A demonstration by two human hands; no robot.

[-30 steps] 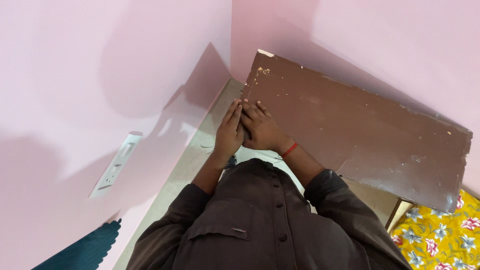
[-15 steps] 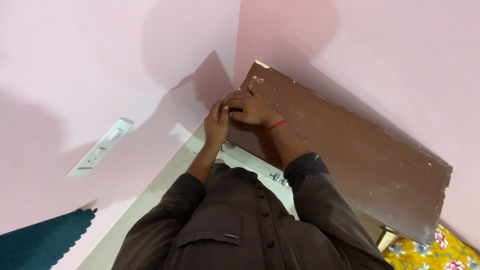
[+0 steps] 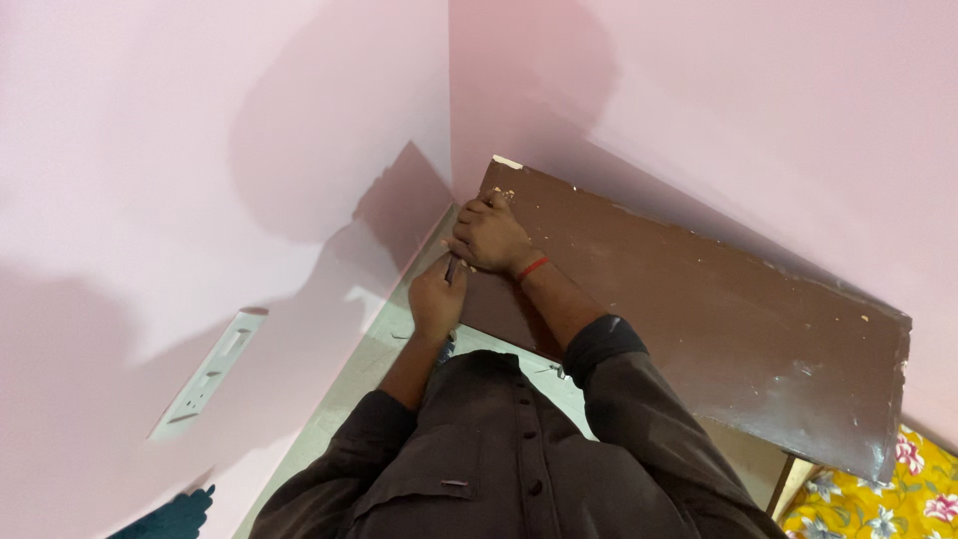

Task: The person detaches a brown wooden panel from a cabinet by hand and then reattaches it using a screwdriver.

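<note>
Brown wooden board [image 3: 699, 309]: one, long and flat, dark chocolate colour with a dull sheen, set slantwise against the pink wall [image 3: 718, 110] in the room corner, its near end by the corner and its far end running off toward the lower right. Surface is scuffed, with pale chips and specks of bare wood at the upper corner and along the top edge, and whitish smears near the far end. Right hand [image 3: 491, 240]: fingers curled and pressed down on the board's upper corner, knuckles bent; a red thread band [image 3: 533, 268] sits on the wrist. Whether the curled fingers pinch anything small cannot be told. Left hand [image 3: 436, 297]: closed in a fist just beside the board's left edge, wrapped around a thin dark tool [image 3: 451, 269] whose tip shows above the fist, just below the right hand; the tool's kind cannot be told. Hands: two, both belonging to the person, close together but apart. Dark brown buttoned shirt [image 3: 499, 449] fills the lower middle, four buttons visible. Wall fittings: one white rectangular switch plate [image 3: 208, 374] on the left pink wall, elongated, tilted in view. Lower right corner: one patch of yellow cloth with red and white flowers [image 3: 878, 499]. Lower left: one scrap of dark teal fabric [image 3: 175, 517].
</note>
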